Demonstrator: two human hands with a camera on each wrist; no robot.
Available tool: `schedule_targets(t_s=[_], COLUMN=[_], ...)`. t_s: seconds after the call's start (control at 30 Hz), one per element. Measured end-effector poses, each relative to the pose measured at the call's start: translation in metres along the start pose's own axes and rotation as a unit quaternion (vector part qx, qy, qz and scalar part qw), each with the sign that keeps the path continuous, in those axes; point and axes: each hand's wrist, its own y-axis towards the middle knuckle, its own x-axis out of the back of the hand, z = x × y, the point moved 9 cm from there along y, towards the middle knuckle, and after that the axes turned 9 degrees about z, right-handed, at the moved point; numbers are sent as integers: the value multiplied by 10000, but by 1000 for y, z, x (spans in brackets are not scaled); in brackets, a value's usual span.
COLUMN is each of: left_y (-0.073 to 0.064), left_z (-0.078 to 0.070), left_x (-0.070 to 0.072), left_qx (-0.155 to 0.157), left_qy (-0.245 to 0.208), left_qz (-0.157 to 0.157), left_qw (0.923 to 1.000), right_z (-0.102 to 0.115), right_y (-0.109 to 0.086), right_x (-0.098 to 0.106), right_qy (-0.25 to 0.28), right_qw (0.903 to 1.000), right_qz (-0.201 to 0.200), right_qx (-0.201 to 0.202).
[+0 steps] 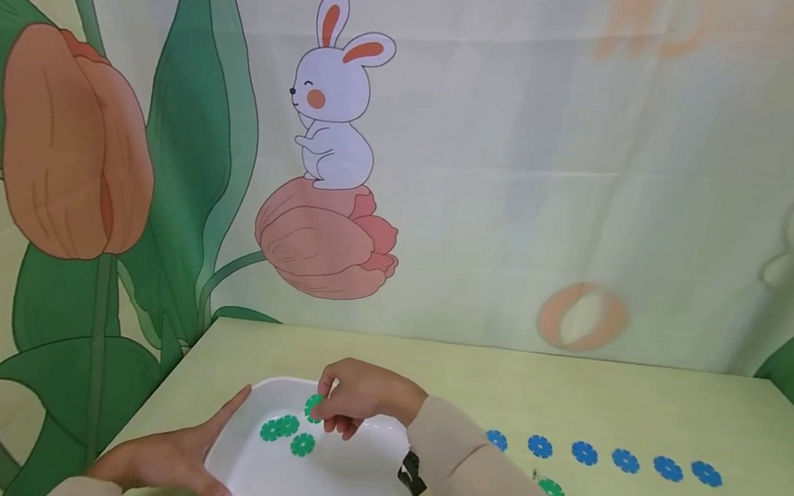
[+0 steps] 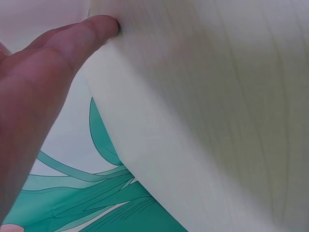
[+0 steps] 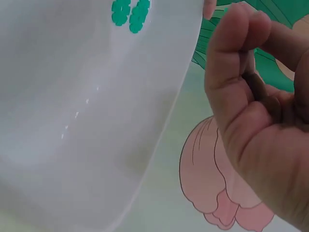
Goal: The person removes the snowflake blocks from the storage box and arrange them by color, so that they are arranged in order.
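Observation:
A white plastic tub point(image 1: 319, 489) stands at the near left of the table. My left hand point(image 1: 169, 453) rests against its left side, thumb and fingers spread wide along the rim. In the left wrist view a straight finger point(image 2: 82, 41) of that hand shows. My right hand point(image 1: 363, 395) is over the tub's far part and pinches a green notched plastic disc point(image 1: 313, 408) between thumb and fingertips. Below it, on the tub floor, lie a loose green disc point(image 1: 302, 444) and two overlapping green discs point(image 1: 280, 428). The right wrist view shows the curled fingers point(image 3: 229, 63) beside the tub wall.
Right of the tub, a row of several blue notched discs point(image 1: 584, 453) runs across the table point(image 1: 472, 365). One green disc point(image 1: 550, 491) lies in front of that row, beside my right sleeve point(image 1: 483, 476). A printed cloth backdrop point(image 1: 489, 169) hangs behind the table's far edge.

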Motion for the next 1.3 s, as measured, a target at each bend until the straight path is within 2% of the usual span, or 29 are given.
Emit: schedule_targets(t_s=[0.17,0.67,0.93,1.03,1.17,1.3], left_y=[-1,0,2,2,2,3], left_z=[0,1,-4,-5,-5,-5], left_x=[-4,-9,-4,-4,-4,-7], left_qx=[-167,-188,-240,-260,-237,-342], left_qy=[-202,-336,52,67,-58,-280], left_qz=[143,243,145,179,230,333], left_qw=[9996,9990,9996,9995,9994,9985], right_z=[-7,-35,-53,-59,-69,-82], right_y=[-15,-63,-98,-113,-131,-147], right_x=[8,30,50,58,68,76], right_qy=[164,397,393,327,337,341], right_qw=[9997,9975,9970,9969,9964,9958], right_qz=[-106,-298,-445,-501,-596,-706], right_qx=[152,493,505,511,496,472])
